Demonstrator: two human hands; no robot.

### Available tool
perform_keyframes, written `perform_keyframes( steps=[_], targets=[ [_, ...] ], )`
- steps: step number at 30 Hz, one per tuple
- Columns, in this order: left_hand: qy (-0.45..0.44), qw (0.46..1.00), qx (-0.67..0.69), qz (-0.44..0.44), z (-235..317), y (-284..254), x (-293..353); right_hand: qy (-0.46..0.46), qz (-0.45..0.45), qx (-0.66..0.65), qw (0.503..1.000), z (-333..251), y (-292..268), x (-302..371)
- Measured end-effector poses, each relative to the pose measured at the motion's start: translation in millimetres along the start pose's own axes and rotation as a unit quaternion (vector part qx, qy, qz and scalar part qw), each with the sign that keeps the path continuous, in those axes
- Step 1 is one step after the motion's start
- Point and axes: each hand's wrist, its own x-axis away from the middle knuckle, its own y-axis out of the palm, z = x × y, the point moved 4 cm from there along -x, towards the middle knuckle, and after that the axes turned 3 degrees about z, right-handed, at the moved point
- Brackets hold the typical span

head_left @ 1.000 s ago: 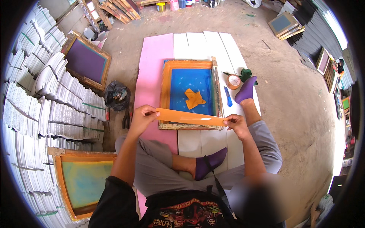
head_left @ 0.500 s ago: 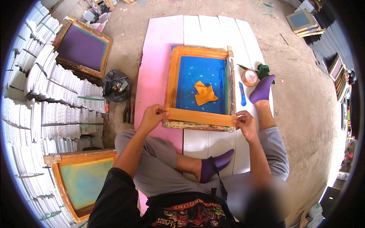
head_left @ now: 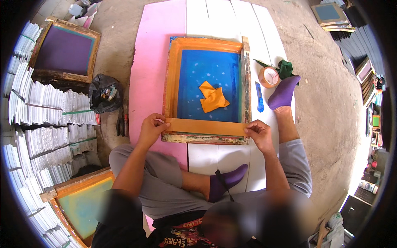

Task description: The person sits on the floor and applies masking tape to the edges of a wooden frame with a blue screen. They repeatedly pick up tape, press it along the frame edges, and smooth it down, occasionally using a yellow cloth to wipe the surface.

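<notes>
Head view, hands [head_left: 151, 129] [head_left: 261, 134] holding tape [head_left: 205, 127], lettered shirt [head_left: 184, 236]

Looking like a screen-printing workshop: a blue screen [head_left: 198, 64] is lying on boards [head_left: 219, 22], a purple screen [head_left: 64, 51] and a green screen [head_left: 86, 202] are sitting at left, more frames [head_left: 328, 13] are sitting stacked upper right. Strapped white bundles [head_left: 45, 101] are lining the left side. Tape roll [head_left: 269, 77] and cutter [head_left: 259, 97] are lying out, bare floor [head_left: 322, 107] is showing around.
</notes>
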Motion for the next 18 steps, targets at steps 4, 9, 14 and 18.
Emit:
perform_keyframes(
  steps=[4,9,14,18],
  targets=[
    [0.012,1.000,0.014,-0.011,-0.1,0.8,-3.4,-0.016,0.003,0.040,0.999,7.2,-4.5,-0.3],
    [0.077,0.997,0.007,-0.008,-2.0,3.2,-0.8,-0.056,0.026,0.192,0.979,-12.5,-2.0,2.8],
    [0.135,0.988,-0.068,-0.003,9.5,6.6,7.4,-0.123,0.022,0.288,0.949,-28.4,4.7,4.5],
    [0.151,0.981,-0.124,0.003,18.6,2.9,13.8,-0.145,0.003,0.326,0.934,-35.3,8.2,1.8]
  ],
)
